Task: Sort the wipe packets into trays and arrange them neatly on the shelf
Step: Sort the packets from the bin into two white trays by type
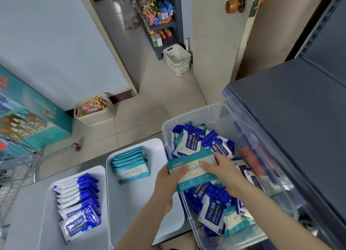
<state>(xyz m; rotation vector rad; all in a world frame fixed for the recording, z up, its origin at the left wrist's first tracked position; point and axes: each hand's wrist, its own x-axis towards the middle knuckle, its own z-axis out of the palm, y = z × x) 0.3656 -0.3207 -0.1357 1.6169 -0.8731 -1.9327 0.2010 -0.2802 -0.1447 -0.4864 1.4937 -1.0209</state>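
A teal-and-white wipe packet is being held in the lower middle of the frame, just above the near-left edge of the clear plastic bin. It is gripped from both sides. The left hand is closed on its left edge with the thumb laid on top, and the right hand is closed on its right edge, its fingers spread across the printed face.

Under the packet, the bin is seen heaped with loose blue packets and a few teal ones, lying every which way.

Left of the bin, two white trays are set side by side on the grey tabletop. A neat overlapping row of teal packets is held in the middle tray. A matching row of blue packets is laid out in the left tray.

The dark grey shelf is seen at the right of the frame, beside the bin. On the floor at centre left, a cream basket filled with pink snack packs is parked against the wall.
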